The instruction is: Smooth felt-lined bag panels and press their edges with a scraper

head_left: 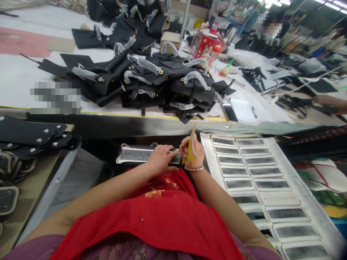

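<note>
My left hand (160, 159) lies flat, fingers spread, on a dark rectangular piece with a pale border (135, 155) just in front of my body. My right hand (192, 151) is closed round a thin yellow tool (192, 146) held upright, its tip pointing up, right beside the end of that piece. A bracelet circles my right wrist. A red apron covers my lap.
A board (211, 151) to my right carries two rows of several similar pale-edged dark pieces (255, 171). Black bags with wrapped handles (162, 79) are piled on the table beyond. Black riveted panels (32, 133) stack at left. A phone (229, 112) and another person's hand (325, 101) lie far right.
</note>
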{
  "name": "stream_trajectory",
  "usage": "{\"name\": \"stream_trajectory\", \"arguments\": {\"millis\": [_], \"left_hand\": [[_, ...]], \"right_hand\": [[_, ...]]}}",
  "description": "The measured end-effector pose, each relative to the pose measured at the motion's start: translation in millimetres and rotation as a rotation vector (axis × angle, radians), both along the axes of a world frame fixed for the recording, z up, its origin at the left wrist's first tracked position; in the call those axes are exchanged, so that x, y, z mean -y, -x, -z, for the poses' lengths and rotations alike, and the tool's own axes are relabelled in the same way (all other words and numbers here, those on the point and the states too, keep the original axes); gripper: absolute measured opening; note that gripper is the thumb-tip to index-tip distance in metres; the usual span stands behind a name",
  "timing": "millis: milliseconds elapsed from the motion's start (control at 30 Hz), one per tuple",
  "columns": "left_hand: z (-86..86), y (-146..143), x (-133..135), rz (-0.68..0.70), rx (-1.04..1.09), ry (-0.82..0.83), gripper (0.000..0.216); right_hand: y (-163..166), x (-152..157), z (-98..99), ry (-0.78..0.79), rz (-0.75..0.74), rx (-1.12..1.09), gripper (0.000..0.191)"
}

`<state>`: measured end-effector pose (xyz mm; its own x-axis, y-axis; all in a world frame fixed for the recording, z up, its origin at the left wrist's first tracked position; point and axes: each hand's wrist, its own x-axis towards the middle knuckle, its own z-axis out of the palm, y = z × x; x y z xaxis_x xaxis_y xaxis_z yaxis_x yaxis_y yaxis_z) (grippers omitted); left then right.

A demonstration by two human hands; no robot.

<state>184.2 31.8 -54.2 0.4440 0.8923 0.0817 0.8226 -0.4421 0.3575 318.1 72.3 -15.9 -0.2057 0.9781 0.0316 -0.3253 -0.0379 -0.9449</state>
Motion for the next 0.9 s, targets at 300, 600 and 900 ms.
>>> {"name": "stream_trajectory", "arguments": {"millis": [300, 600, 900], "left_hand": [[-1.2, -3, -3, -0.003, -0.009, -0.009, 0.058], [0.5, 2, 6, -0.025, 0.07, -0.048, 0.078], [-1.2, -3, 4, 0.005, 0.05, -0.011, 0.076]], "right_hand": [[9, 0, 6.4, -0.149, -0.054, 0.33, 0.051], [-8, -25, -13.8, -0.004, -0.072, -0.195, 0.045], [7, -32, 3.2, 0.133, -0.12, 0.018, 0.047]]}}
